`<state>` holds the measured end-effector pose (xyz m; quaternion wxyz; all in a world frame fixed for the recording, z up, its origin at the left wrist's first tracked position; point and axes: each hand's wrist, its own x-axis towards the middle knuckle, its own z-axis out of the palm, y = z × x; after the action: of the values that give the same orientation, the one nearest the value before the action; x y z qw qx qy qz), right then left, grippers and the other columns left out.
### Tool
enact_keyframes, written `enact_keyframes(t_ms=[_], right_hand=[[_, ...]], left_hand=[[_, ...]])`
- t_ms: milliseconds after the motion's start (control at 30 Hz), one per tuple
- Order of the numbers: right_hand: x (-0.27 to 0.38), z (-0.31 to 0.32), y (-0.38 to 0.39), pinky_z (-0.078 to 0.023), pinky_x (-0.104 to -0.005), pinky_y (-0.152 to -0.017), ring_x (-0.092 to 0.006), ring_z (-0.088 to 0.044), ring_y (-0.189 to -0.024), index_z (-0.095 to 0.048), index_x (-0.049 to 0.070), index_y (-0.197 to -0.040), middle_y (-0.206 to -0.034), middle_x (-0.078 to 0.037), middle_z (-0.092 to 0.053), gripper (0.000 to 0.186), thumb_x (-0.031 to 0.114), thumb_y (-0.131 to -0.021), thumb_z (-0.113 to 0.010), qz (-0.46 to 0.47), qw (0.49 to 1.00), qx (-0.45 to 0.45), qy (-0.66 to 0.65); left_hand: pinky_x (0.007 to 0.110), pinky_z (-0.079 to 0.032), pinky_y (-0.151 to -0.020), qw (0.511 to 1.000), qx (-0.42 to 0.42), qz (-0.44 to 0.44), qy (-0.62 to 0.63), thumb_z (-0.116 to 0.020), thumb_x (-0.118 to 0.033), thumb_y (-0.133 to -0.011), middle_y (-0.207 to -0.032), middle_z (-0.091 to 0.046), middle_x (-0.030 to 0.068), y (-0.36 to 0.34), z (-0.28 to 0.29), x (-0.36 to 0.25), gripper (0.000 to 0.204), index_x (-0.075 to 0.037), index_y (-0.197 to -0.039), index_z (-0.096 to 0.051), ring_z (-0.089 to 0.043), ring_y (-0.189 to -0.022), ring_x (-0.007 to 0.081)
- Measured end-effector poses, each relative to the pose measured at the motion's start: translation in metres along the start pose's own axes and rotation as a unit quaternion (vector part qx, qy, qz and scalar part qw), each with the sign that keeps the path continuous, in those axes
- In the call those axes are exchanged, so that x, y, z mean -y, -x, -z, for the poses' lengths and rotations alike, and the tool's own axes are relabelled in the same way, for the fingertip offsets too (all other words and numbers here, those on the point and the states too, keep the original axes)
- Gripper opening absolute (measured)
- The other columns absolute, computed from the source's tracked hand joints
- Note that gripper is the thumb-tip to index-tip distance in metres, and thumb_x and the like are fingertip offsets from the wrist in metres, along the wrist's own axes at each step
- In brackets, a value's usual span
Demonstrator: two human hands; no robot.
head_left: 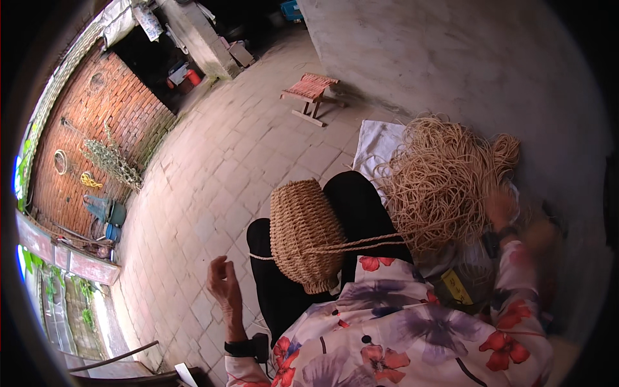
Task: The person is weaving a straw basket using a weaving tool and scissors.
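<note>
A woven tan cord basket point(303, 229), a bulging cylinder with a narrower end toward my body, lies on my black-trousered lap. Twisted cords point(361, 242) run from it rightward toward a big tangled heap of tan cord point(432, 168). My left hand point(224, 290) is raised left of the basket, touching nothing, its fingers loosely bent and apart. My right hand point(500, 209) is at the right edge of the cord heap, blurred; I cannot make out whether its fingers hold cord.
A small slatted stool point(311, 87) stands on paving ahead. A white cloth point(374, 142) lies under the heap, against a grey wall point(464, 64). A yellow object point(456, 287) sits by my right side. At left are a brick wall point(113, 97), dried branches point(113, 164) and buckets point(116, 213).
</note>
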<state>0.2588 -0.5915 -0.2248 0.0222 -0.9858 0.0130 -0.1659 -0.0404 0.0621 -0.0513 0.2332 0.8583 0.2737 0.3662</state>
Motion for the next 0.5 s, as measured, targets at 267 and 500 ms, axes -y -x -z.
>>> enact_keyframes(t_ms=[267, 500], right_hand=[[0.308, 0.194, 0.059, -0.049, -0.0430, -0.075, -0.0319, -0.064, -0.076, -0.064, 0.006, -0.091, -0.075, -0.012, -0.062, 0.009, 0.014, -0.088, -0.068, 0.445, 0.782, -0.046, -0.434], [0.302, 0.169, 0.055, -0.050, -0.0413, -0.056, -0.0303, -0.062, -0.065, -0.054, 0.008, -0.080, -0.071, -0.011, -0.058, 0.016, 0.015, -0.091, -0.063, 0.414, 0.799, 0.012, -0.435]], left_hand=[[0.035, -0.052, -0.072, 0.983, 0.097, -0.149, 0.046, -0.070, 0.000, -0.082, -0.093, -0.066, 0.0113, 0.025, -0.033, -0.074, 0.015, -0.005, -0.096, -0.068, -0.066, -0.079, 0.0240], [0.038, -0.051, -0.076, 0.980, 0.138, -0.122, 0.076, -0.073, -0.001, -0.078, -0.095, -0.065, 0.0134, 0.030, -0.033, -0.072, 0.018, -0.004, -0.094, -0.067, -0.065, -0.084, 0.0281]])
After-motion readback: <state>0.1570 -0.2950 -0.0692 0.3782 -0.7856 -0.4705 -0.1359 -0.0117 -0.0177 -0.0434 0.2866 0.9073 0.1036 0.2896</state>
